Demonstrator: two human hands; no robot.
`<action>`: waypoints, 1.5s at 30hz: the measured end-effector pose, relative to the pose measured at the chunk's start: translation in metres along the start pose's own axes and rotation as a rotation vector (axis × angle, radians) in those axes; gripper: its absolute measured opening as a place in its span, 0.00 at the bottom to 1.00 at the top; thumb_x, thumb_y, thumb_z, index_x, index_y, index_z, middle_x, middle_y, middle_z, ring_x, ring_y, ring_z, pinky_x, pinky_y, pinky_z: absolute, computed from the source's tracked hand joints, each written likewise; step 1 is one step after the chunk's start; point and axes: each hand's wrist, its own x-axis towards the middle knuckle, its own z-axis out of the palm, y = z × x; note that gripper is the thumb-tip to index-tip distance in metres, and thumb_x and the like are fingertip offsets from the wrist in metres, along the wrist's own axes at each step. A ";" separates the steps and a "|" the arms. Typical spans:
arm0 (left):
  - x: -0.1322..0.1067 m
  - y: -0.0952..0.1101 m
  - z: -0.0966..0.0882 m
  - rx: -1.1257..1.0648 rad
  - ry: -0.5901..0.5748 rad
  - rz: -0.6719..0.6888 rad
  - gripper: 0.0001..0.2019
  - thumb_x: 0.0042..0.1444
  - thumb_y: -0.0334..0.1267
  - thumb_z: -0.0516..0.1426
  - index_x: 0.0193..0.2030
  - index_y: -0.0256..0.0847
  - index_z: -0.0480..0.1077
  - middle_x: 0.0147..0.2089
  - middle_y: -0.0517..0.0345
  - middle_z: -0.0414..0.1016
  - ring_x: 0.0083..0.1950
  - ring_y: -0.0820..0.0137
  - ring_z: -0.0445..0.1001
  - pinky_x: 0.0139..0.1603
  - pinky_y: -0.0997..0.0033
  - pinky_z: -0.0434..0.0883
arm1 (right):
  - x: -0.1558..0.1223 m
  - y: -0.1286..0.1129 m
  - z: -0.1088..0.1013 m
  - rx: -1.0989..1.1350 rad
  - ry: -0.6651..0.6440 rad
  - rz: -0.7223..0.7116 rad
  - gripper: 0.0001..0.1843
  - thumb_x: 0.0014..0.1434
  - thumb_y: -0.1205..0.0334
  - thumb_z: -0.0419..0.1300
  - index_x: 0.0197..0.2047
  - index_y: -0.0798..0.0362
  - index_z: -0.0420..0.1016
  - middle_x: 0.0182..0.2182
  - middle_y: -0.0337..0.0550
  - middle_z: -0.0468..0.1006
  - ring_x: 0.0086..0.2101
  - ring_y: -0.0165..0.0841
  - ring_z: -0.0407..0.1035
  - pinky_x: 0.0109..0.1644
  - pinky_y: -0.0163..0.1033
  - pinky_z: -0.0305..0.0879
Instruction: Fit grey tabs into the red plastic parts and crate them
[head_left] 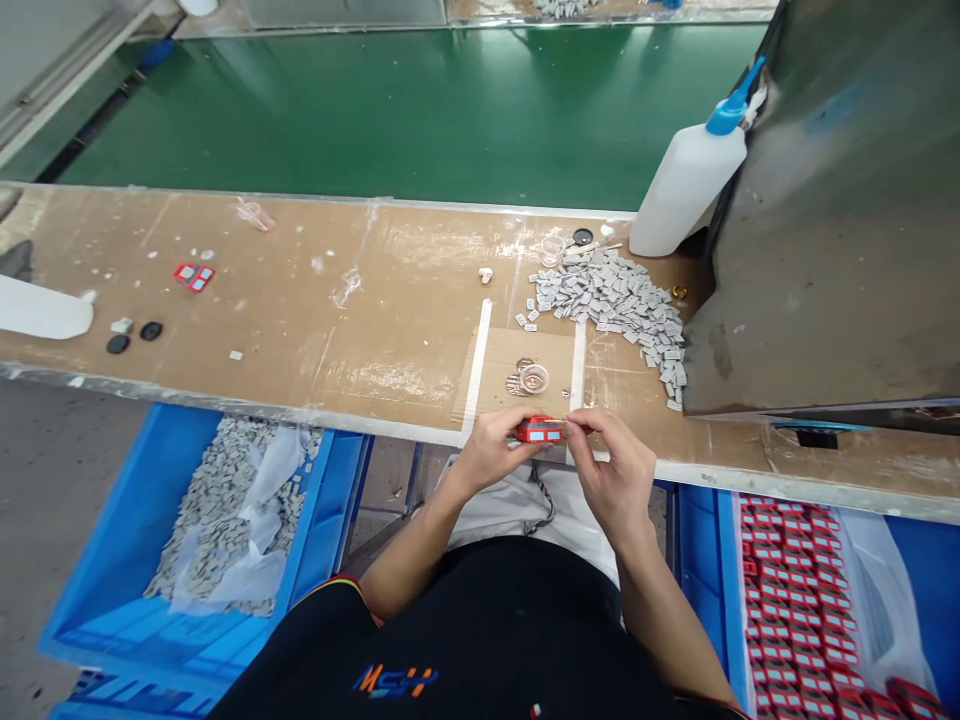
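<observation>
Lying crosswise, windows (534, 436) nearside, the red piece (541, 430) is clamped in the left hand (491, 450); the right hand (619, 465) pinches a thin stick (556, 421).

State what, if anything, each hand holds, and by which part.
Left hand: small red part, by its left end. Right hand: at the part's right end, seemingly pinching a thin item; hold point unclear.

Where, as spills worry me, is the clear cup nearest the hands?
In the head view, the clear cup sits just right of centre, between white strips, beyond the red piece.
</observation>
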 end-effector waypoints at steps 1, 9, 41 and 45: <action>0.000 0.000 0.000 -0.018 -0.002 -0.017 0.13 0.58 0.40 0.65 0.47 0.37 0.76 0.42 0.49 0.83 0.41 0.64 0.82 0.41 0.70 0.79 | 0.000 0.000 -0.002 0.005 -0.005 0.018 0.06 0.67 0.63 0.59 0.38 0.48 0.77 0.32 0.39 0.83 0.33 0.34 0.78 0.39 0.37 0.75; 0.000 0.001 -0.007 -0.343 -0.044 -0.186 0.17 0.54 0.42 0.67 0.48 0.36 0.77 0.43 0.49 0.83 0.43 0.65 0.82 0.47 0.68 0.80 | 0.028 0.013 0.004 0.089 0.137 0.109 0.07 0.66 0.60 0.60 0.40 0.50 0.80 0.34 0.42 0.85 0.33 0.34 0.79 0.40 0.39 0.76; -0.003 -0.012 -0.003 -0.290 0.018 -0.176 0.20 0.52 0.52 0.67 0.44 0.38 0.76 0.40 0.51 0.83 0.40 0.61 0.83 0.44 0.66 0.82 | 0.090 0.064 -0.013 -0.699 -0.336 0.044 0.15 0.65 0.75 0.50 0.46 0.55 0.76 0.45 0.55 0.75 0.47 0.43 0.70 0.50 0.44 0.69; -0.006 -0.008 0.001 -0.296 0.088 -0.232 0.23 0.50 0.55 0.67 0.44 0.39 0.77 0.41 0.51 0.84 0.43 0.59 0.84 0.49 0.63 0.81 | 0.054 0.059 -0.028 -0.523 -0.221 0.013 0.14 0.61 0.75 0.51 0.41 0.53 0.76 0.40 0.49 0.73 0.38 0.38 0.71 0.44 0.40 0.70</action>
